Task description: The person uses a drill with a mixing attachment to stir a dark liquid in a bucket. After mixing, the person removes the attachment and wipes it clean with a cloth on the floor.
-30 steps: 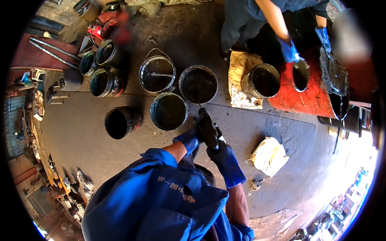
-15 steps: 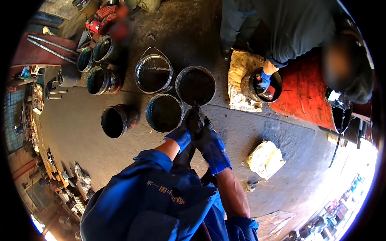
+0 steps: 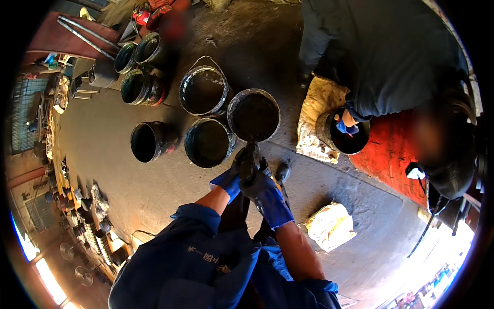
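Grips a black handheld tool (image 3: 250,156) in a closed, blue-gloved left hand (image 3: 234,173) and a closed, blue-gloved right hand (image 3: 260,186), at the near rim of a round, dark-filled bucket (image 3: 278,114), well apart from a crumpled cream bundle (image 3: 331,226).

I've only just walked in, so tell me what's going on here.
The person wearing the camera grips a dark handheld tool with left hand and right hand, its far end appearing at the near rim of an upright bucket. Two more buckets stand close by it. To the right, a co-worker bends over, one gloved hand inside another bucket beside a red drum.
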{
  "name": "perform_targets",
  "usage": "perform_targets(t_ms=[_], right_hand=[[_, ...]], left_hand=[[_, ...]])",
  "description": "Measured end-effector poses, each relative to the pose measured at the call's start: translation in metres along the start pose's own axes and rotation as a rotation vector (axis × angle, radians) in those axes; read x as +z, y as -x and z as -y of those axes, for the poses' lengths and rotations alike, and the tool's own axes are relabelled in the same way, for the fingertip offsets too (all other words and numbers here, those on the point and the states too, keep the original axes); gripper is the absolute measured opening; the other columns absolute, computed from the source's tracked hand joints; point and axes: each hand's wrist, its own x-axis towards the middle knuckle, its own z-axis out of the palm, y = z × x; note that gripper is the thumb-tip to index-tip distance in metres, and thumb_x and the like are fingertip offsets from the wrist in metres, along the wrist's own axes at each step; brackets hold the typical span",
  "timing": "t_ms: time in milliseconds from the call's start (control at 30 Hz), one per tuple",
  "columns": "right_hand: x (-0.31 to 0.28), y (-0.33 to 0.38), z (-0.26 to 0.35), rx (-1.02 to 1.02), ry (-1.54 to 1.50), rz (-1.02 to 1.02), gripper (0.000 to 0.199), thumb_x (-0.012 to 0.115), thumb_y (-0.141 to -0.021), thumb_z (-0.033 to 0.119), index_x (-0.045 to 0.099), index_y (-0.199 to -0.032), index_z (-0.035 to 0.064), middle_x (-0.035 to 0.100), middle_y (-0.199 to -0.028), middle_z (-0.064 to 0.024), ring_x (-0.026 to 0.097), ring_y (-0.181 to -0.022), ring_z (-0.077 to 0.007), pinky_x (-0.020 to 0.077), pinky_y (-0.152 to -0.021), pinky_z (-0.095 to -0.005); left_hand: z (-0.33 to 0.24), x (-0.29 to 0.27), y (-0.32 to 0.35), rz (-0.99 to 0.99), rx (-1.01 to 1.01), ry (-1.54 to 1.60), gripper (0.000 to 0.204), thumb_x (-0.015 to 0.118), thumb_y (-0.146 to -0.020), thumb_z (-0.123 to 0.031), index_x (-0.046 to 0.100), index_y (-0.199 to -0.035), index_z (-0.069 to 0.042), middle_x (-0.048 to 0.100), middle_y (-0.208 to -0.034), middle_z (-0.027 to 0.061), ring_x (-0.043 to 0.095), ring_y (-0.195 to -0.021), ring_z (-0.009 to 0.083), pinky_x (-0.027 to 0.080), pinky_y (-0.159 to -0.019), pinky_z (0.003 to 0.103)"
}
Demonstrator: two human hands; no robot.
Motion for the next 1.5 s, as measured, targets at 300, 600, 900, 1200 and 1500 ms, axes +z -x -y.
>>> perform_targets(t_ms=[300, 600, 900, 1200, 1500], right_hand=[[-0.029, 0.016, -0.009, -0.058, 0.204, -0.005, 0.019, 0.056, -0.094, 0.024, 0.067, -0.093, 0.0081, 0.066, -0.075, -0.0079, 0.060, -0.062, -0.0250, 0.0509, -0.059, -0.0366], [-0.007, -0.002, -0.046, -0.065, 0.068, 0.011, 0.023, 0.055, -0.091, 0.020, 0.067, -0.106, 0.0077, 0.071, -0.091, -0.0129, 0.066, -0.084, -0.0255, 0.0528, -0.079, -0.0352], [-0.059, 0.007, 0.022, 0.239, 0.379, 0.063, 0.034, 0.068, -0.082, 0.033, 0.067, -0.108, 0.0097, 0.072, -0.089, -0.0114, 0.069, -0.078, -0.0269, 0.0561, -0.072, -0.0391], [-0.064, 0.018, 0.019, 0.271, 0.193, 0.111, 0.034, 0.070, -0.081, 0.034, 0.069, -0.105, 0.0095, 0.073, -0.088, -0.0117, 0.070, -0.078, -0.0250, 0.0565, -0.072, -0.0381], [-0.067, 0.007, 0.031, 0.322, 0.065, 0.150, 0.035, 0.072, -0.079, 0.036, 0.070, -0.102, 0.0092, 0.073, -0.086, -0.0119, 0.071, -0.078, -0.0230, 0.0569, -0.072, -0.0371]], left_hand=[[0.047, 0.038, -0.027, 0.660, -0.384, 0.354, 0.027, 0.054, -0.100, -0.023, 0.043, -0.076, -0.019, 0.036, -0.056, -0.0011, 0.036, -0.045, 0.0110, 0.032, -0.041, 0.030], [0.030, 0.015, -0.041, 0.221, -0.189, 0.137, 0.037, 0.052, -0.102, -0.033, 0.058, -0.130, -0.009, 0.066, -0.099, 0.0109, 0.063, -0.084, 0.0220, 0.054, -0.073, 0.035], [0.057, 0.062, -0.040, 0.719, -0.379, 0.422, 0.037, 0.047, -0.101, -0.032, 0.041, -0.067, -0.019, 0.033, -0.057, -0.0001, 0.033, -0.045, 0.0141, 0.028, -0.042, 0.031], [0.065, 0.059, -0.043, 0.950, -0.424, 0.420, 0.028, 0.058, -0.096, -0.032, 0.044, -0.080, -0.012, 0.043, -0.064, 0.0071, 0.044, -0.054, 0.0229, 0.038, -0.050, 0.040], [0.049, 0.068, -0.030, 0.648, -0.281, 0.243, 0.031, 0.051, -0.101, -0.033, 0.041, -0.074, -0.022, 0.032, -0.059, -0.0024, 0.032, -0.045, 0.0129, 0.026, -0.041, 0.033]])
